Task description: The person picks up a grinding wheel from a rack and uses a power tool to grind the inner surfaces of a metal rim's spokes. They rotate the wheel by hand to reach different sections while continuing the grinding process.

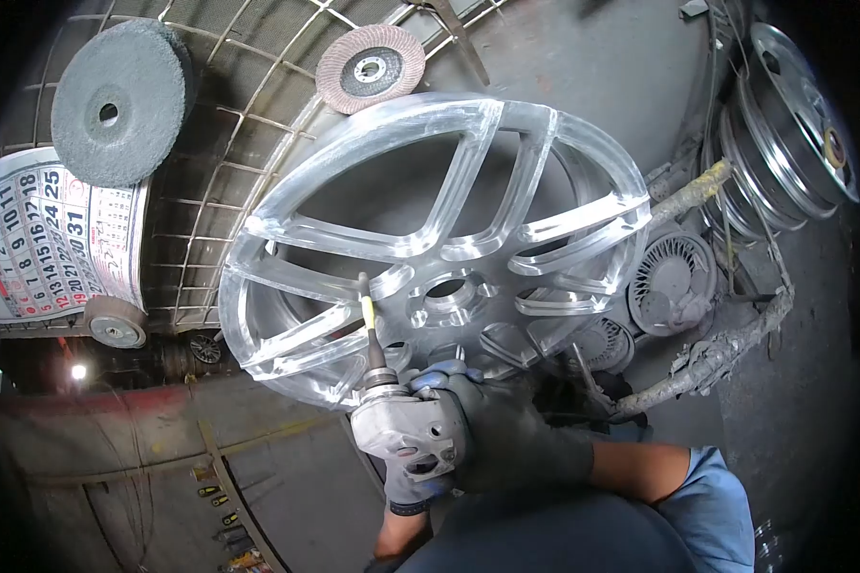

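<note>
A bare aluminium alloy wheel (468,162) stands tilted in front of me, its spokes facing me. Both my gloved hands grip a grey die grinder (403,432). My right hand (511,435) wraps the body from the right, its arm in a blue sleeve. From below, my left hand (409,492) supports the tool. The grinder's thin bit (364,304), with a yellow band, points up and touches a spoke near the hub on the wheel's lower left.
A wire rack (229,181) behind the wheel holds a large grey abrasive wheel (115,100), a flap disc (370,67) and a small wheel (115,327). A calendar (38,239) hangs left. Stacked dark rims (793,124) and finned motor parts (674,282) stand right.
</note>
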Action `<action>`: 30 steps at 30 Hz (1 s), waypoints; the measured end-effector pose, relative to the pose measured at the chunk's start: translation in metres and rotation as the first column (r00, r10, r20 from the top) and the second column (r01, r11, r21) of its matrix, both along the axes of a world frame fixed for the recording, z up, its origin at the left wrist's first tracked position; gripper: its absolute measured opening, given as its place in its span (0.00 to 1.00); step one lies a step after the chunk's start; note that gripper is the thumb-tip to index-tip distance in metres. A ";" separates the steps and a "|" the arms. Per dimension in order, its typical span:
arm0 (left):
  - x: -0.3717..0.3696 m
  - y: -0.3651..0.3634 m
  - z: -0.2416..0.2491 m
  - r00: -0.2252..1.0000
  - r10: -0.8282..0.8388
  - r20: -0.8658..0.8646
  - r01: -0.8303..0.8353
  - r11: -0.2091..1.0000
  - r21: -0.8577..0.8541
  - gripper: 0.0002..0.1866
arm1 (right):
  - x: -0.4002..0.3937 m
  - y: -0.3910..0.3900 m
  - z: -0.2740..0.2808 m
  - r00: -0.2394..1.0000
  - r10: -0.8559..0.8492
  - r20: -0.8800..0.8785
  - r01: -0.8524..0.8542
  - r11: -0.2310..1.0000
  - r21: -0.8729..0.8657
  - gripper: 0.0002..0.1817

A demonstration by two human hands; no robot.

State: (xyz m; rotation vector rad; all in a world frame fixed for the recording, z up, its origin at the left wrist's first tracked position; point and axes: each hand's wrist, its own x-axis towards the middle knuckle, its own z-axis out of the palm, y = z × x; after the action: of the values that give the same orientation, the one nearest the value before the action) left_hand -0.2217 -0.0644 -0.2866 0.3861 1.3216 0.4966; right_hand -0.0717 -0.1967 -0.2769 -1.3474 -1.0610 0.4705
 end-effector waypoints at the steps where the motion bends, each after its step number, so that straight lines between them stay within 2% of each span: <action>1: 0.001 0.002 0.003 0.926 -0.376 0.011 0.368 0.911 0.188 0.21 | 0.000 -0.001 0.002 1.000 0.000 -0.001 0.000 1.000 -0.003 0.29; 2: 0.004 0.002 0.007 0.720 -0.692 -0.050 0.659 0.660 0.362 0.21 | 0.001 -0.003 0.007 0.998 0.026 -0.064 -0.027 0.999 -0.021 0.34; 3: 0.023 -0.010 0.021 0.722 -0.690 -0.051 0.657 0.661 0.362 0.21 | 0.000 -0.003 0.011 0.990 0.053 -0.128 -0.057 0.998 -0.035 0.39; 4: 0.054 -0.030 0.042 0.679 -0.730 0.078 0.531 0.562 0.634 0.18 | -0.002 -0.001 0.013 0.990 0.055 -0.127 -0.060 0.998 -0.033 0.39; 5: 0.070 -0.041 0.052 0.594 -0.784 0.182 0.322 0.438 0.839 0.16 | -0.004 0.002 0.015 0.999 0.042 0.028 -0.040 0.997 -0.063 0.35; 6: 0.074 -0.037 0.058 0.561 -0.795 0.231 0.261 0.435 0.862 0.16 | -0.005 0.004 0.017 0.983 0.033 0.181 -0.016 0.996 -0.091 0.32; 10: 0.061 0.005 0.062 0.619 -0.714 0.327 0.251 0.574 0.779 0.17 | -0.001 0.015 0.035 0.959 -0.092 0.269 0.094 0.996 0.004 0.27; 12: 0.055 0.016 0.060 0.634 -0.678 0.372 0.230 0.624 0.746 0.17 | 0.004 0.023 0.037 0.917 -0.295 0.270 0.220 0.936 0.275 0.26; 13: 0.054 0.020 0.057 0.635 -0.668 0.388 0.229 0.643 0.731 0.17 | 0.004 0.023 0.037 0.917 -0.297 0.268 0.222 0.935 0.276 0.26; 15: 0.047 0.024 0.049 0.634 -0.654 0.412 0.241 0.674 0.698 0.17 | 0.006 0.020 0.035 0.952 -0.175 0.251 0.120 0.968 0.220 0.25; 19: 0.019 0.024 0.008 0.619 -0.641 0.453 0.332 0.737 0.588 0.18 | 0.004 0.014 0.013 0.955 -0.137 0.262 0.098 0.983 0.158 0.28; 21: 0.002 0.022 -0.018 0.599 -0.647 0.472 0.394 0.751 0.530 0.18 | 0.000 0.006 0.000 0.996 0.086 0.038 -0.079 0.986 -0.147 0.35; 22: -0.006 0.020 -0.030 0.588 -0.649 0.483 0.419 0.755 0.505 0.18 | 0.000 0.004 -0.008 0.996 0.085 0.035 -0.079 0.985 -0.153 0.35; 24: -0.011 0.016 -0.037 0.578 -0.650 0.493 0.438 0.757 0.484 0.19 | 0.001 0.001 -0.020 0.992 0.112 -0.065 -0.122 0.974 -0.188 0.44; 26: -0.007 0.002 -0.028 0.432 -0.454 0.779 0.457 0.855 0.245 0.25 | 0.009 -0.003 -0.020 0.994 0.098 -0.042 -0.105 0.962 -0.253 0.46; 27: 0.001 0.000 -0.031 0.397 -0.598 0.696 0.453 0.787 0.418 0.25 | 0.011 -0.005 -0.019 0.996 0.090 -0.021 -0.092 0.946 -0.310 0.48; 28: 0.001 -0.006 -0.026 0.400 -0.595 0.697 0.449 0.790 0.417 0.25 | 0.010 -0.007 -0.020 0.995 0.095 -0.021 -0.096 0.945 -0.311 0.48; 29: 0.000 -0.014 -0.017 0.471 -0.834 0.289 0.556 0.534 0.636 0.25 | 0.010 -0.008 -0.021 0.998 0.040 -0.041 -0.048 0.975 -0.218 0.48; 30: 0.003 -0.019 -0.008 0.461 -0.867 -0.188 0.682 0.211 0.700 0.25 | 0.011 -0.008 -0.022 0.998 -0.012 -0.065 0.004 0.992 -0.123 0.49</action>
State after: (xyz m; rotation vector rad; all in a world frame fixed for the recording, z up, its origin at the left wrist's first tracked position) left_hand -0.2189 -0.0829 -0.2949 1.5409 0.4420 0.1050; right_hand -0.0608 -0.2047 -0.2989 -1.4342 -0.9853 0.5777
